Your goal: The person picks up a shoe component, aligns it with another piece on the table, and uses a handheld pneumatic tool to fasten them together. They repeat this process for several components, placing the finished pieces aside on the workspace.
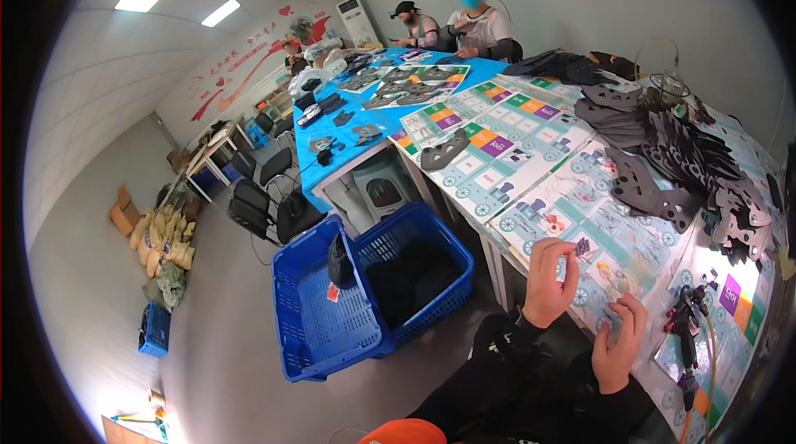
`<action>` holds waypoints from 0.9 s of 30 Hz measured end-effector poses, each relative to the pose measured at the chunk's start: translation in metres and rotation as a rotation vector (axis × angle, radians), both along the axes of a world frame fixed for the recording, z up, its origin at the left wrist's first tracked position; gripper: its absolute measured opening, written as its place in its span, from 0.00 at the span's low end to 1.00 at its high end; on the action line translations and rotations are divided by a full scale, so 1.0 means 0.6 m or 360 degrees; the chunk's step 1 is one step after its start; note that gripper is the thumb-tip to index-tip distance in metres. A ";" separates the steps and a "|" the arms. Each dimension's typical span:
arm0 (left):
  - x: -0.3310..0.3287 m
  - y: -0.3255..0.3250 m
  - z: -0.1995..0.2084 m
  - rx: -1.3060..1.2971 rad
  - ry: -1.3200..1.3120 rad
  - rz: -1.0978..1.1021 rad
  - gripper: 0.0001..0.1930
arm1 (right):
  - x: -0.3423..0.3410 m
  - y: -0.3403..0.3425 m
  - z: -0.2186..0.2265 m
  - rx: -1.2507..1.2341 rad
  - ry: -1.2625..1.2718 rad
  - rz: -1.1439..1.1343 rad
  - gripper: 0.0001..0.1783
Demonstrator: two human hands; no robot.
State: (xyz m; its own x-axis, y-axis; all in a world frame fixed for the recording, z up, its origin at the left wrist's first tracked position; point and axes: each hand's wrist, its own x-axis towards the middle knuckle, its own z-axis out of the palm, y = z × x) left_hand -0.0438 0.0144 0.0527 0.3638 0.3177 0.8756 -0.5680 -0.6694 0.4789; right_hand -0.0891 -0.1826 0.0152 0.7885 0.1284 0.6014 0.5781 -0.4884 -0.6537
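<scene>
My left hand [549,285] is raised over the near edge of the patterned table [535,216], fingers curved and thumb apart from them, with nothing visible in it. Lower and to its right, my right hand [620,344] has bent, parted fingers and looks bare too. Nearest to the right hand on the table lies a black spray gun [686,328] with a thin hose. Beyond the hands rest grey, flat cut pieces with holes [651,191]. A heap of similar dark pieces [684,150] spreads along the right side.
Two blue plastic crates [286,311] stand on the floor at left, one holding dark material [414,278]. A single grey piece [445,150] lies farther up the table. People [485,25] sit at the blue-covered far end [377,125]. Black chairs [253,208] stand left.
</scene>
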 end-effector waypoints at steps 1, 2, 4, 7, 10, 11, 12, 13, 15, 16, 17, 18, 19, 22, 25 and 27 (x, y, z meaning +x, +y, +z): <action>0.007 -0.005 -0.005 -0.0006 0.0105 -0.0160 0.13 | 0.000 -0.001 0.004 0.0028 -0.0015 0.0041 0.21; 0.014 -0.010 -0.010 -0.0015 0.0211 -0.0322 0.13 | 0.000 -0.003 0.007 0.0054 -0.0027 0.0082 0.20; 0.033 -0.019 -0.032 -0.0125 0.0306 -0.0475 0.11 | 0.004 -0.005 0.009 0.0100 -0.0019 0.0108 0.20; 0.055 -0.032 -0.061 -0.0212 0.0718 -0.0913 0.08 | 0.008 -0.021 -0.009 0.0364 0.0144 0.0181 0.20; 0.060 -0.040 -0.073 -0.0009 0.0693 -0.0842 0.07 | 0.011 -0.032 -0.018 0.0637 0.0378 0.0234 0.20; 0.063 -0.040 -0.074 0.0002 0.0648 -0.0807 0.05 | 0.014 -0.032 -0.018 0.0711 0.0440 0.0261 0.20; 0.064 -0.039 -0.072 -0.0037 0.0669 -0.0809 0.05 | 0.015 -0.032 -0.016 0.0681 0.0473 0.0255 0.20; 0.065 -0.037 -0.072 -0.0029 0.0685 -0.0777 0.05 | 0.017 -0.029 -0.019 0.0715 0.0480 0.0279 0.19; 0.069 -0.027 -0.074 0.0000 0.0727 -0.0719 0.04 | 0.023 -0.024 -0.028 0.0740 0.0488 0.0322 0.17; 0.071 -0.025 -0.075 -0.0030 0.0746 -0.0716 0.04 | 0.024 -0.024 -0.030 0.0719 0.0517 0.0321 0.17; 0.072 -0.024 -0.074 -0.0022 0.0761 -0.0712 0.04 | 0.026 -0.022 -0.029 0.0729 0.0516 0.0326 0.17; 0.073 -0.024 -0.076 -0.0002 0.0772 -0.0714 0.04 | 0.024 -0.021 -0.032 0.0750 0.0507 0.0325 0.16; 0.073 -0.025 -0.073 0.0000 0.0753 -0.0739 0.05 | 0.026 -0.031 -0.041 0.0681 0.0490 0.0407 0.19; 0.073 -0.034 -0.069 -0.0138 0.0775 -0.0799 0.07 | 0.024 -0.032 0.016 0.1866 0.0537 0.1275 0.33; 0.066 -0.033 -0.073 -0.0290 0.0745 -0.0840 0.10 | 0.030 -0.069 0.020 0.2916 0.0881 0.1603 0.48; 0.061 -0.027 -0.083 -0.0432 0.0769 -0.0866 0.12 | 0.039 -0.070 0.010 0.3274 0.0916 0.1875 0.49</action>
State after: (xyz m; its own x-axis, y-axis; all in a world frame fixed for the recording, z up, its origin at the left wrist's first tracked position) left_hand -0.0070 -0.0016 0.0026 0.8517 0.1660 0.4970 -0.4694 -0.1800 0.8645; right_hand -0.0657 -0.2247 0.0215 0.9154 0.2306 0.3300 -0.3047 0.9326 0.1933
